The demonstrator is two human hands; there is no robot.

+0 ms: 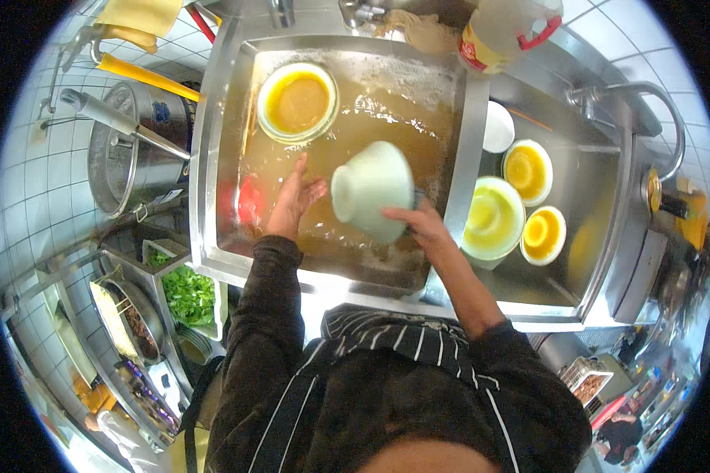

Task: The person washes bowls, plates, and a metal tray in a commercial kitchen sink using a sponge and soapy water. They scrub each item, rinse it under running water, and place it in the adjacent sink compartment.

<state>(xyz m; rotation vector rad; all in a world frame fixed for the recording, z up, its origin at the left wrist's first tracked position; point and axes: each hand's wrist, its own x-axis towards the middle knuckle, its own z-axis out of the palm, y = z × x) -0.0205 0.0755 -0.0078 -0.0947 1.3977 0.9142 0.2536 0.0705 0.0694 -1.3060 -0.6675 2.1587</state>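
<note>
My right hand [420,224] grips a pale green bowl [383,189] by its rim, tipped on its side above the murky water of the left sink basin [248,59]. Something dark shows behind the rim by these fingers; I cannot make out what it is. To the left of the bowl, my left hand [293,201] hovers with its fingers spread and nothing in it. Beyond it, a yellow-and-white bowl [296,102] sits in the water. A blurred red object [250,200] lies in the basin beside my left wrist.
Several bowls, including a wide yellowish one [491,221], stand in the right basin [556,292] under a curved tap [670,118]. A plastic jug [509,35] with a red handle is on the back ledge. At left are a metal pot [122,169] and chopped greens [189,296].
</note>
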